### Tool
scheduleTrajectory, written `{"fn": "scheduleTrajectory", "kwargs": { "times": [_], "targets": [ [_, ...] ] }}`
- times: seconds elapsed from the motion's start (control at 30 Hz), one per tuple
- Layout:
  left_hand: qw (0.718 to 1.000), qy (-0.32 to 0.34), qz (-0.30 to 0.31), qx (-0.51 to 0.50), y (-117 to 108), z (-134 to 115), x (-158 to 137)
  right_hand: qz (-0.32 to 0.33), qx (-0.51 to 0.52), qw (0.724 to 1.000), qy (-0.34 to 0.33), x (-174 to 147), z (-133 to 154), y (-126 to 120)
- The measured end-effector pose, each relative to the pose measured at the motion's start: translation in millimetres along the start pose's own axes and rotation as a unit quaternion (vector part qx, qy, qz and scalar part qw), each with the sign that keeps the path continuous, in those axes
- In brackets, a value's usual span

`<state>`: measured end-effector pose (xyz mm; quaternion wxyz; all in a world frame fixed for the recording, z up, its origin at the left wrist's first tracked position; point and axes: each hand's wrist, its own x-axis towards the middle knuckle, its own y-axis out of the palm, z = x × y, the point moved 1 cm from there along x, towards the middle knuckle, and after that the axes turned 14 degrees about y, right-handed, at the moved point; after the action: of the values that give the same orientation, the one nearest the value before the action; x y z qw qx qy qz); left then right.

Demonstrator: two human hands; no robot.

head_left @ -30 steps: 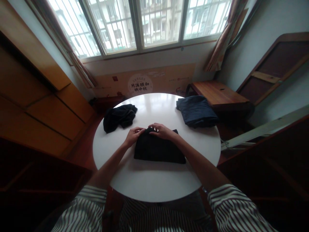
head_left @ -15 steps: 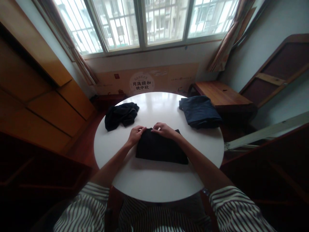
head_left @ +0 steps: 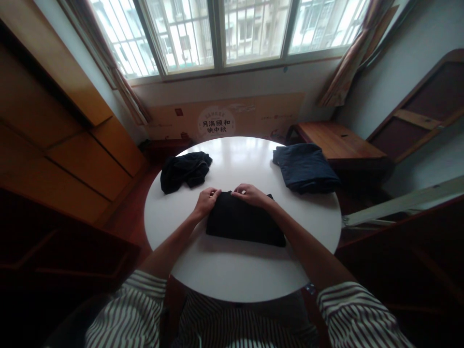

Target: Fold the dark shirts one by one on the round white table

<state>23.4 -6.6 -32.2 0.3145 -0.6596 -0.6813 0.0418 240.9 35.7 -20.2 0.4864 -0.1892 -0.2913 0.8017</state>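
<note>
Head view: left hand [head_left: 207, 200] and right hand [head_left: 249, 194] pinch black cloth [head_left: 244, 224] by its far edge, open table [head_left: 239, 273] around.

The left hand [head_left: 206, 202] and right hand [head_left: 250, 194] pinch a folded black garment [head_left: 246, 224] — beyond the right, folded navy clothing [head_left: 304, 168].

the folded black garment [head_left: 246, 222] looks like matt cloth against the smooth, glossy white counter [head_left: 235, 273], the crumpled black garment [head_left: 184, 171] like matt, wrinkled cloth, the navy bundle [head_left: 306, 169] like smoother cloth, and the side table [head_left: 335, 137] like smooth brown wood.
</note>
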Motion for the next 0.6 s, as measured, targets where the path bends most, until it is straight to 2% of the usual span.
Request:
{"fn": "scheduleTrajectory", "kwargs": {
  "times": [0.1,0.3,0.6],
  "targets": [
    [1.0,0.01,0.007,0.009,0.6,-4.7,-1.2,0.009,-0.006,1.0,-0.019,-1.2,-0.8,0.4],
    [0.998,0.044,0.02,0.031,0.6,-11.1,-3.2,0.067,-0.028,0.995,-0.07,-2.0,1.2,4.0],
    [0.999,0.045,0.019,0.013,1.7,-8.7,-4.0,0.034,-0.073,0.996,-0.045,1.7,3.2,2.0]
  ]
}}
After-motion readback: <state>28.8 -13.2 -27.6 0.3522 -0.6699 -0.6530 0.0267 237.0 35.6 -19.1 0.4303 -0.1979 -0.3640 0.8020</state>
